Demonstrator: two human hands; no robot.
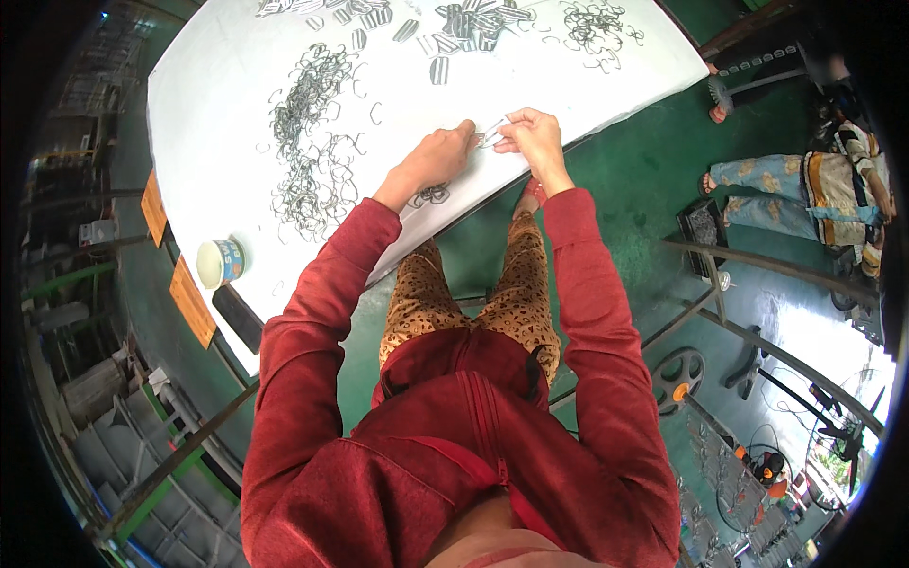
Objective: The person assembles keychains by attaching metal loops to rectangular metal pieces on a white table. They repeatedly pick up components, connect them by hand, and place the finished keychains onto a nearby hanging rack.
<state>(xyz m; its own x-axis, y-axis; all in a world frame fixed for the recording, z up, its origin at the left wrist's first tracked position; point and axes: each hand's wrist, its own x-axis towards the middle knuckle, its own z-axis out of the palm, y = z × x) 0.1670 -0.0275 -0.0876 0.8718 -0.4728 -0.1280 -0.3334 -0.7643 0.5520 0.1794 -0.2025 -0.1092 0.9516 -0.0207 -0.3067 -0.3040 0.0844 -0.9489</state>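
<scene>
Over the near edge of the white table, my left hand [440, 156] and my right hand [532, 140] meet, fingers closed in a pinch. Between the fingertips is a small, shiny pale strip-like piece [492, 133]; its exact kind is too small to tell. A little clump of dark bent wire rings [432, 195] lies beside my left wrist. Left of it spreads a long pile of thin dark open wire rings [314, 90]. Flat grey-and-white striped pieces [473, 26] are heaped at the far side, with another scatter of wire rings [595, 30] to their right.
A pale tub [220, 263] with a blue label stands at the table's left, beside a dark flat phone-like object [238, 318]. Orange-brown wooden boards [192, 303] adjoin that edge. To the right, another person [805, 194] is near a dark crate [703, 232] and metal rails.
</scene>
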